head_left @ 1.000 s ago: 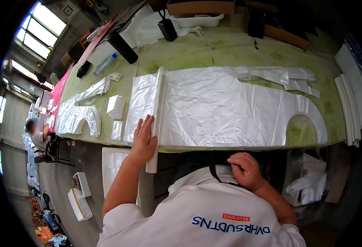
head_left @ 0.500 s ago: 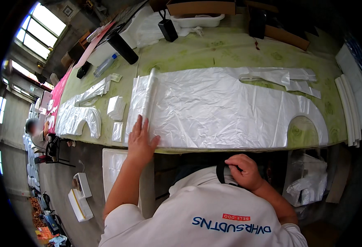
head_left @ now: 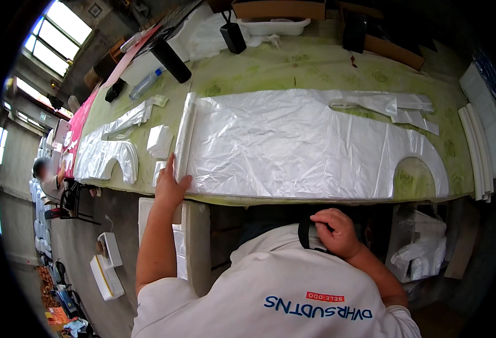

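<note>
A clear plastic apron [head_left: 293, 146] lies flat across the green patterned table, its curved cut-out and ties toward the right. A rolled or folded band [head_left: 186, 135] runs along its left end. My left hand [head_left: 171, 188] rests by the near end of this band, fingers stretched and thumb spread. Part of a small folded plastic packet shows beside its fingers. Close to my waist, my right hand [head_left: 338, 232] is curled around a black strap [head_left: 304, 232]. A stack of white folded pieces [head_left: 159, 141] and another plastic apron [head_left: 104, 160] lie to the left.
At the back stand a black cylinder [head_left: 170, 61], a water bottle [head_left: 145, 84], a black box-shaped object with a loop [head_left: 233, 38] and cardboard boxes [head_left: 279, 9]. White rolls [head_left: 476, 152] line the right edge. A person [head_left: 49, 180] sits far left.
My left hand has slid left along with the rolled band, which now sits at the apron's left end. My right hand stays at the strap.
</note>
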Demonstrator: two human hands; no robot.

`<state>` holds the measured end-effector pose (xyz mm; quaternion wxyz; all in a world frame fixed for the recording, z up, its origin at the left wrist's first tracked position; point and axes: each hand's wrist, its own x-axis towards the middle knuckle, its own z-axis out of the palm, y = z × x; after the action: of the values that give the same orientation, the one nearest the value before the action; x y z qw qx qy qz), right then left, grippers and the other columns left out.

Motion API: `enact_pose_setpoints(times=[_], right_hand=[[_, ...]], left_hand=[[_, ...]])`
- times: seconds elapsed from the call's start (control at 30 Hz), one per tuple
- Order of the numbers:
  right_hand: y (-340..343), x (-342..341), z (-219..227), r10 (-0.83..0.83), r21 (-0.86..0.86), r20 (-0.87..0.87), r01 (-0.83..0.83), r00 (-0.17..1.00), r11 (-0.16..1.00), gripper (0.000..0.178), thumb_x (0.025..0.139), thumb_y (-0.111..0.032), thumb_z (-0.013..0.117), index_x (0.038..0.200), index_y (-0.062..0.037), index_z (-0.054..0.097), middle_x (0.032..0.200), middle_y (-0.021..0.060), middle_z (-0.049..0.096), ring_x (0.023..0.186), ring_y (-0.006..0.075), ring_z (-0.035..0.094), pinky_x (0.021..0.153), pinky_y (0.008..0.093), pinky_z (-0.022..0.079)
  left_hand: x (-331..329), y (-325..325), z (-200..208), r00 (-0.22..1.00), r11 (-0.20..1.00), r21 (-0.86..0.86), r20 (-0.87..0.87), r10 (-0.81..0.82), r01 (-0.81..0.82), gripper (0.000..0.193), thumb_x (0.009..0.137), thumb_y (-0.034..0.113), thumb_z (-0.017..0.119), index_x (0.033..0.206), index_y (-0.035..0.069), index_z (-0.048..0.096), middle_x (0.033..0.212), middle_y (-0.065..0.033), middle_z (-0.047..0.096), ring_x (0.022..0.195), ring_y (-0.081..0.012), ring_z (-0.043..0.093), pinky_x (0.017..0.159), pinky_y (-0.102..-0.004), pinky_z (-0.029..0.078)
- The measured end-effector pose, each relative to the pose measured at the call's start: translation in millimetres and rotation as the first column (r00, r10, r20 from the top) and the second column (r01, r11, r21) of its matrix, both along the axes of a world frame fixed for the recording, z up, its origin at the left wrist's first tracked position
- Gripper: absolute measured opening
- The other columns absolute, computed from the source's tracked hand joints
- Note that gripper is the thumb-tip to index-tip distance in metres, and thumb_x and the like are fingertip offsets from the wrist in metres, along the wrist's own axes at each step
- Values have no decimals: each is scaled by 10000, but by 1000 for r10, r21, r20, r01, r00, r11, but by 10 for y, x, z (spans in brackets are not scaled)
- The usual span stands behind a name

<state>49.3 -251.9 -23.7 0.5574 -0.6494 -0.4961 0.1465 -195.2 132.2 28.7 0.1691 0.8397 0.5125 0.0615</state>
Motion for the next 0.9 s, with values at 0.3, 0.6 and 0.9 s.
enact_pose_setpoints(times=[0.3,0.6,0.9], right_hand=[[92,-45,120,-22,-30,-313,13,949,999,174,945,8,627,1110,-3,682,1051,108,712,944,179,684,836,294,542],[506,-121,377,-64,-196,-883,-241,465,950,436,1044,-268,561,1387,-7,495,1198,91,628,1060,177,627,880,321,533],[810,-285,321,-106,-214,-923,-264,371,941,218,999,-222,634,1028,-6,629,945,79,662,837,163,641,775,305,553]], left_hand=[[607,-1092,82,512,349,-807,577,636,476,613,992,209,480,1579,174,304,1196,-123,596,934,-207,614,792,-396,580],[925,-1954,21,713,245,-859,511,481,450,805,931,182,554,1628,254,157,1391,-92,523,1106,-206,590,808,-339,566],[533,-2069,-208,692,480,-730,658,298,487,1030,908,83,726,1643,143,8,1352,-112,467,1192,-188,549,958,-348,505]])
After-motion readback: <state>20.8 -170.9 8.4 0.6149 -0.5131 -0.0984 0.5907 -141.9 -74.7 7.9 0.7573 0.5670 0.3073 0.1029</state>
